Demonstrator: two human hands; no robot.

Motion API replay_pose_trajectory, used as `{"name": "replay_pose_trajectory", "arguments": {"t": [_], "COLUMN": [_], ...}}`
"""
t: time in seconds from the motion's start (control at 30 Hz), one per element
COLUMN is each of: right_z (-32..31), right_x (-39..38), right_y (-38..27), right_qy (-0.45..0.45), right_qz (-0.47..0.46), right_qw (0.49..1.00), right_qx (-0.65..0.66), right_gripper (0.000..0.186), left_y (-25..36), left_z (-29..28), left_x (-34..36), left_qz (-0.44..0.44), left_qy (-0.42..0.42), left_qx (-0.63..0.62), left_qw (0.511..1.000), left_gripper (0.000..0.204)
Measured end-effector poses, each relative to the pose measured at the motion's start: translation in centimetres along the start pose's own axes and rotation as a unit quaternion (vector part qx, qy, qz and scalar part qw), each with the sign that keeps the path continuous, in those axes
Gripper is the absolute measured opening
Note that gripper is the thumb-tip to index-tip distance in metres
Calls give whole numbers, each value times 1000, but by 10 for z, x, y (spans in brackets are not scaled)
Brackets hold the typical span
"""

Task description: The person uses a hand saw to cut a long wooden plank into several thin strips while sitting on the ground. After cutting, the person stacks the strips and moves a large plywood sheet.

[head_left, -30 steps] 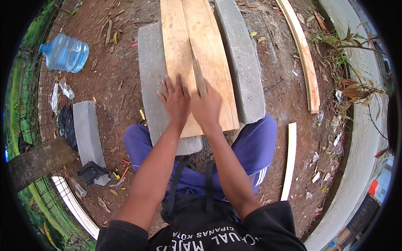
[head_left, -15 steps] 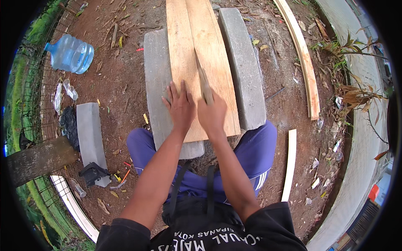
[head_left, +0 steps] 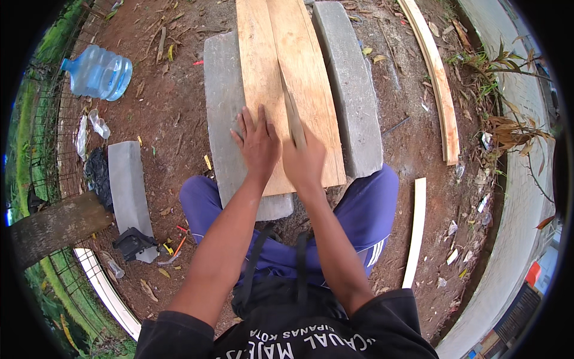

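Observation:
A wide, light wooden board (head_left: 308, 66) lies lengthwise in front of me, with a dark line running down its far half. My right hand (head_left: 304, 160) is wrapped round the grip of a handsaw (head_left: 291, 112), seen nearly edge-on. Its narrow blade points away from me and meets the line in the wood. Just to the left, my left hand (head_left: 260, 148) lies flat on the board with its fingers spread. A grey concrete block (head_left: 222, 90) shows under the board's left side, and another block (head_left: 348, 90) stands along its right side.
At the far left lies a blue water jug (head_left: 101, 73). Nearer are a grey block (head_left: 127, 185) with a black object (head_left: 134, 243) on it. Long wooden strips (head_left: 439, 84) and a shorter strip (head_left: 416, 233) lie on the right, before a low wall (head_left: 517, 197).
My right hand and the saw have shifted slightly toward me along the board. The left hand stays pressed in the same place. The whole view has tilted a little.

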State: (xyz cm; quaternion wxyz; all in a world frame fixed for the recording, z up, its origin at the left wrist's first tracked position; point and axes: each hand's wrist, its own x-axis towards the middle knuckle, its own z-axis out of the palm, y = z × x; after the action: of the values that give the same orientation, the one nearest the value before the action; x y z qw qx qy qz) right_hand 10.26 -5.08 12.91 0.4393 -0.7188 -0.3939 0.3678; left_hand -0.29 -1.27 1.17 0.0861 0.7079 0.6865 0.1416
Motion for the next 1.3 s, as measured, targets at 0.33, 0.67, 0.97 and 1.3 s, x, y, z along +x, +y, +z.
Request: {"name": "replay_pose_trajectory", "arguments": {"t": [0.33,0.67,0.97,1.3], "right_z": [0,-101,5,-56], "right_x": [-8,-182,32,-126], "right_y": [1,-16,-6,20], "right_qy": [21,0,-14,13], "right_qz": [-34,-30,50,-30], "right_qw": [999,999,998,999], "right_qx": [-5,-34,-31,-37], "right_gripper": [27,52,45,49], "left_y": [0,9,5,2], "left_z": [4,4,7,-3], "left_x": [3,9,4,7], "left_qz": [-11,-16,11,-33], "left_qy": [-7,5,11,0], "left_qx": [-10,-9,-10,2], "left_qw": [1000,1000,1000,999], "left_gripper": [53,52,52,52]}}
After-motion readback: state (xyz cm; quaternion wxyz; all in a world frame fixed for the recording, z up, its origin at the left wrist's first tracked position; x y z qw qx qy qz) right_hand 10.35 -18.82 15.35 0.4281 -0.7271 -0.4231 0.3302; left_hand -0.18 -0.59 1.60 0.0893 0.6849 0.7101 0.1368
